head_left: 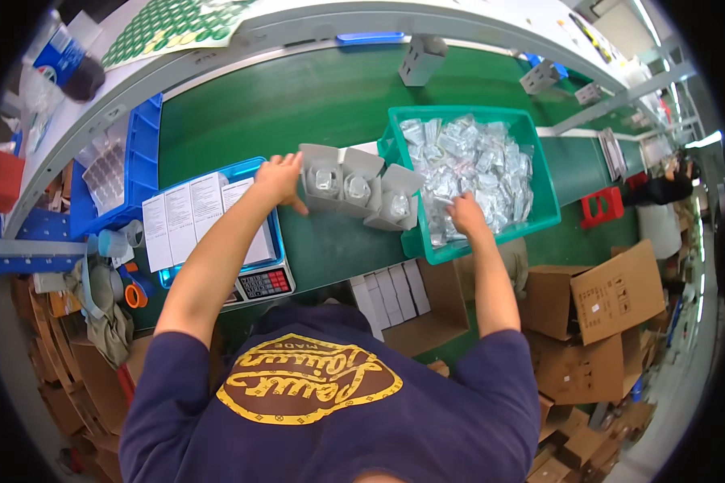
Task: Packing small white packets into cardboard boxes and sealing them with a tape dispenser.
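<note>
You look to be picking packets [503, 173]: your right hand [467, 216], fingers curled, is among them in the bin [546, 181]; whether it grips one, I can't tell. Your left hand [280, 179], loosely spread, seemingly empty, is by the boxes [363, 163]. Next likely needs a clean pinch.

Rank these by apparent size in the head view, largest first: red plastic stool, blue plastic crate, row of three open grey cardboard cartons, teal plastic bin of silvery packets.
1. Teal bin
2. Blue crate and row of cartons: too close to rank
3. Red stool, farther off
</note>
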The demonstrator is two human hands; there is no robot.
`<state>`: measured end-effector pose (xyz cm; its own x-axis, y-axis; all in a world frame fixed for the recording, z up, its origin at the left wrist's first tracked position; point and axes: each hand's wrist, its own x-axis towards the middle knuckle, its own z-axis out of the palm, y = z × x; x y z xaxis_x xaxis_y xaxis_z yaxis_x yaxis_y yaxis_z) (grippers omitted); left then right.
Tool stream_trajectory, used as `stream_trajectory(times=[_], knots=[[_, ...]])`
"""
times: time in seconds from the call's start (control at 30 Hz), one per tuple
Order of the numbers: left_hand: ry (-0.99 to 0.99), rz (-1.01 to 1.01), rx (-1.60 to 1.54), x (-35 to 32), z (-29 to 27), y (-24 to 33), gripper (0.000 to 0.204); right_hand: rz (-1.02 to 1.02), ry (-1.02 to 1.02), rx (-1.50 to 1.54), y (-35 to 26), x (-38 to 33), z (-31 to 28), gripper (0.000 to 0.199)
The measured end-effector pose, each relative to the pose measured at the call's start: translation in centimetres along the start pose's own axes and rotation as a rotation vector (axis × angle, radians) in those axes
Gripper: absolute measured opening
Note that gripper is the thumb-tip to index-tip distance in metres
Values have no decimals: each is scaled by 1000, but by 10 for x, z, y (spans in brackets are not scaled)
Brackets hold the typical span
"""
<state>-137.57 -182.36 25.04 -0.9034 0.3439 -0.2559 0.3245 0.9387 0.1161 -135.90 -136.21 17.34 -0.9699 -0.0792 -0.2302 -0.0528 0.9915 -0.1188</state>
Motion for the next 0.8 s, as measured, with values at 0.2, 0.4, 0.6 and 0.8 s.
stream_trajectory(times=[0.2, 0.4, 0.6, 0.8], knots=[[51, 121, -954, 16, 44, -13, 103, 410, 351, 865, -109, -99, -125, 28], [454, 121, -742, -69, -88, 22, 81, -153, 588, 1149, -241, -164, -193, 23], [868, 66, -707, -141, -127, 45, 85, -359, 614, 838, -357, -167, -258, 33], [952, 35, -631, -190, -120, 34, 88, -696, 593, 533, -389, -154, -238, 11]])
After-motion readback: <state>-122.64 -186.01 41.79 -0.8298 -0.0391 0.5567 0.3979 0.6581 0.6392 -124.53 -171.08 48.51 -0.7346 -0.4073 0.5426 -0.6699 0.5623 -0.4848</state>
